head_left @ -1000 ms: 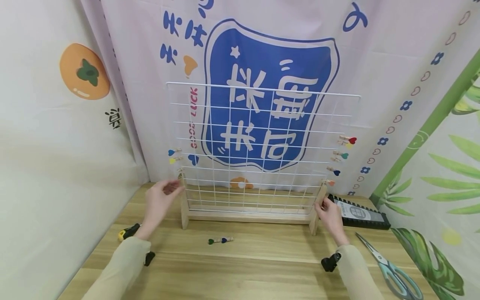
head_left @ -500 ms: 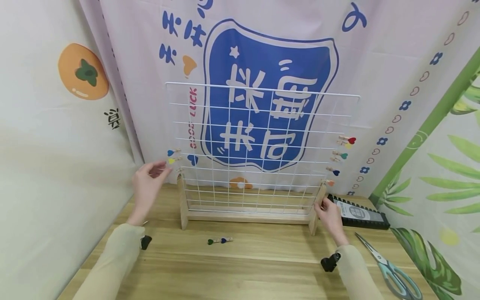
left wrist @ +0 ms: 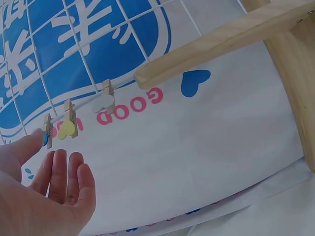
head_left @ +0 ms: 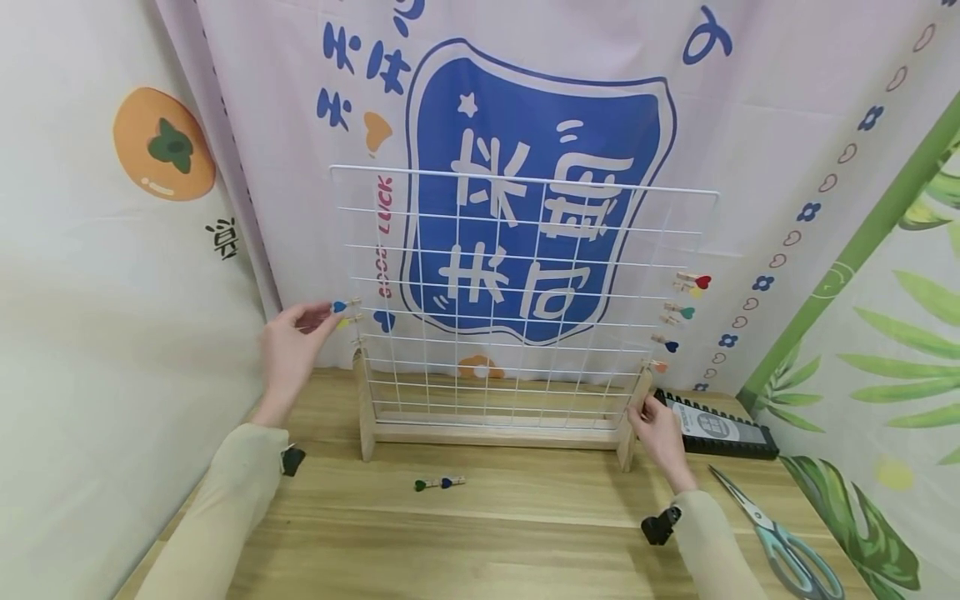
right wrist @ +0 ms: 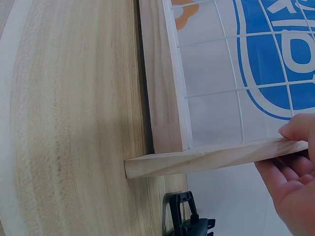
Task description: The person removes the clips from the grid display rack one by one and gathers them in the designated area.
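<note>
A white wire grid [head_left: 525, 179] stands upright in a wooden stand [head_left: 495, 435]. On its left edge are small wooden clothespins: a blue-heart clothespin [left wrist: 47, 132], a yellow-heart clothespin [left wrist: 68, 125] and a white-heart clothespin [left wrist: 105, 101]. My left hand [head_left: 294, 350] is at the blue-heart one; its thumb touches the heart, while the other fingers curve loosely, apart from it. With thumb and fingers, my right hand [head_left: 660, 433] grips the stand's right upright [right wrist: 216, 158]. Several heart clothespins, including a red-heart clothespin [head_left: 697, 282], hang along the grid's right edge.
Two clothespins [head_left: 440, 483] with green and blue hearts lie on the wooden table [head_left: 465, 550] before the stand. Scissors [head_left: 780, 533] and a black ribbed item with a grey label [head_left: 716, 423] lie to the right. A printed cloth [head_left: 285, 125] hangs behind the grid.
My left hand has moved from beside the left upright, outward and up, to the blue-heart clothespin. The right hand keeps its grip on the right upright.
</note>
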`<action>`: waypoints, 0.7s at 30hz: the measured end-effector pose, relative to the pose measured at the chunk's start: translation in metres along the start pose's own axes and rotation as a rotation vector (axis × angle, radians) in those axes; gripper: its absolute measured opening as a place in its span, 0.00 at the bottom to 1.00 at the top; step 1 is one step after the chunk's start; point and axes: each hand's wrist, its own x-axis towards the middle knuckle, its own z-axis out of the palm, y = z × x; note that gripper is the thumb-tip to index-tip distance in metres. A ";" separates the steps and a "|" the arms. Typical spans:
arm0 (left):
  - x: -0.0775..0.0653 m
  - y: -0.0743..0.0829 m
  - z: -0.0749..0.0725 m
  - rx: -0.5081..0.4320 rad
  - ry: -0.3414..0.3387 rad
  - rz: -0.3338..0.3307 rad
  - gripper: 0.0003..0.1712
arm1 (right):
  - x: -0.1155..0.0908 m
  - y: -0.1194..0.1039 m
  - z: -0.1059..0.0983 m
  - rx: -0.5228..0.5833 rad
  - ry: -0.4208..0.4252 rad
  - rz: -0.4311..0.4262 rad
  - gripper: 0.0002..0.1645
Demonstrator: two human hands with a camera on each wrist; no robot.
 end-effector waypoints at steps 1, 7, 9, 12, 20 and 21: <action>0.001 0.000 0.001 0.001 0.000 0.009 0.19 | 0.000 0.000 0.000 0.001 0.001 0.001 0.09; 0.004 0.001 0.004 0.005 0.016 0.031 0.16 | 0.000 0.000 -0.001 0.003 0.000 0.001 0.10; 0.005 0.001 0.004 0.005 0.018 0.027 0.16 | 0.000 0.000 0.000 0.003 -0.001 0.000 0.10; 0.005 0.001 0.004 0.002 0.022 0.029 0.15 | 0.000 0.000 0.000 0.002 0.001 0.000 0.09; 0.007 0.001 0.005 0.002 0.066 0.064 0.14 | 0.000 -0.001 0.001 0.004 0.009 0.004 0.08; 0.007 0.001 0.005 -0.001 0.074 0.068 0.14 | 0.000 -0.001 0.001 0.004 0.009 0.005 0.08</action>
